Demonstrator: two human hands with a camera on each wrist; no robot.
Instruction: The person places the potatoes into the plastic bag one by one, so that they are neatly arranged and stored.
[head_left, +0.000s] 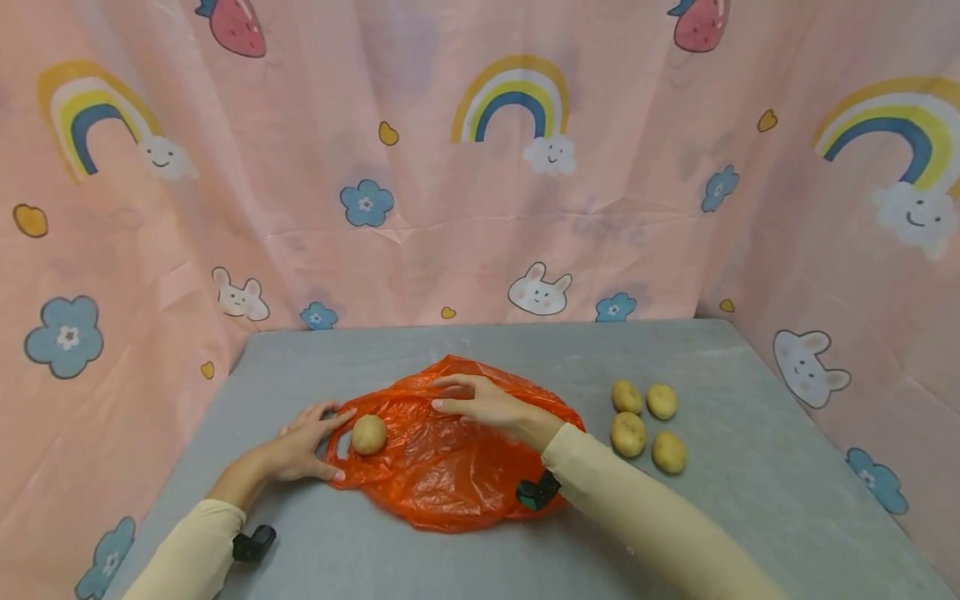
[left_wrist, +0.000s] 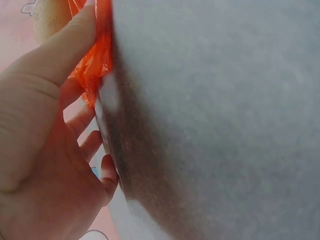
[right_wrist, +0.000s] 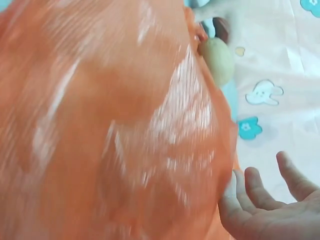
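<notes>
The left hand (head_left: 300, 448) is at the left end of the orange-red plastic bag (head_left: 465, 471), thumb and fingers spread wide apart, with a fingertip and the thumb tip touching the bag's edge. In the left wrist view the thumb lies along the plastic and the other fingers are loosely bent behind it; whether it lightly pinches a fold there I cannot tell, but no firm hold shows. The right hand (head_left: 486, 405) is over the bag's far middle part, fingers extended and apart from the thumb, with nothing visible between them. Whether its fingertips brush the plastic is hard to tell.

The lone potato (head_left: 369, 435) is on the bag's left end, just beside a gap in the plastic through which the grey table (head_left: 352, 558) shows. It lies between the two hands, just right of the left one's spread thumb and fingers and in neither's grasp. The left hand is clearly the nearer; the right one is farther off, over the bag's middle. The potato looks nearly round, so no long axis stands out, while the bag itself stretches lengthwise from left to right, crumpled and fairly flat.

Right of the bag, well apart from the left hand, four potatoes (head_left: 628, 435) sit grouped on the table, beyond the right sleeve (head_left: 645, 508). Behind the bag hangs a pink patterned curtain (head_left: 442, 267).
</notes>
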